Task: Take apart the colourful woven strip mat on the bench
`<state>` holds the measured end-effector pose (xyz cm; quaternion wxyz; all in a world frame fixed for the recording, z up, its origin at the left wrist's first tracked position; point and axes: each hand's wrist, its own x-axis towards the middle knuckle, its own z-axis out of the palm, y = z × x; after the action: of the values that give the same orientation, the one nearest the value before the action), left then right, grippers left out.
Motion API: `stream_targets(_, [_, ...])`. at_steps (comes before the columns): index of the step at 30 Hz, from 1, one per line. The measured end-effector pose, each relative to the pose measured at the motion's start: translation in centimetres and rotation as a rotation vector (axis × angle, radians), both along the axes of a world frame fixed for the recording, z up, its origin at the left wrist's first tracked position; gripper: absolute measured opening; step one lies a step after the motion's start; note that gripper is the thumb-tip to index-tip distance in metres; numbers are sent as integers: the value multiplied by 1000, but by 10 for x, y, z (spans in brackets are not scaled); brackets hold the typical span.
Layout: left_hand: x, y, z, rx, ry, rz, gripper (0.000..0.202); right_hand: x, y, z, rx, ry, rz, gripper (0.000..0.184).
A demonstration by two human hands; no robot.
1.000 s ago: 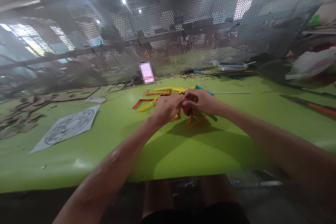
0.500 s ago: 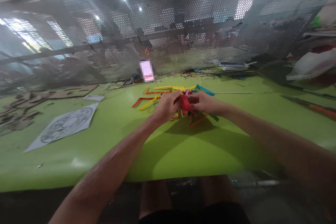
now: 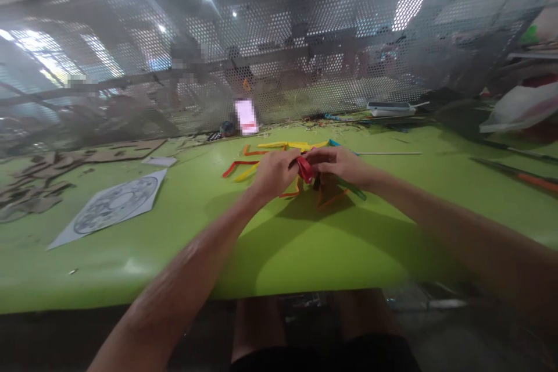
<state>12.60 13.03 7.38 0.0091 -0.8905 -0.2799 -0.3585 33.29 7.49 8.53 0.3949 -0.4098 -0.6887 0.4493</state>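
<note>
Both my hands meet above the middle of a green table. My left hand and my right hand are closed, pinching a curled red paper strip between them. Under and around my hands lie several loose coloured paper strips: yellow ones, a red one, orange ones, a green one and a blue one. My fingertips partly hide the red strip.
A printed grey sheet lies at the left, with brown cardboard cut-outs beyond it. A perforated metal screen closes the table's far side. A thin white stick, a white tray and an orange-handled tool lie to the right.
My hands have parted slightly, and the curled red strip, hidden between them a second ago, now shows between the fingertips. The view shifted a little.
</note>
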Motion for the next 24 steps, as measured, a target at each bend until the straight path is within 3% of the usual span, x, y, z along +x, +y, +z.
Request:
stream_targets(6, [4,-5,-1,-24,28,153,15,-9,-1,-5,163,-168,-83,47])
stream_targets(24, [8,-3,0,-268,70,195,27,1,9,-12,285,-403,-209,26])
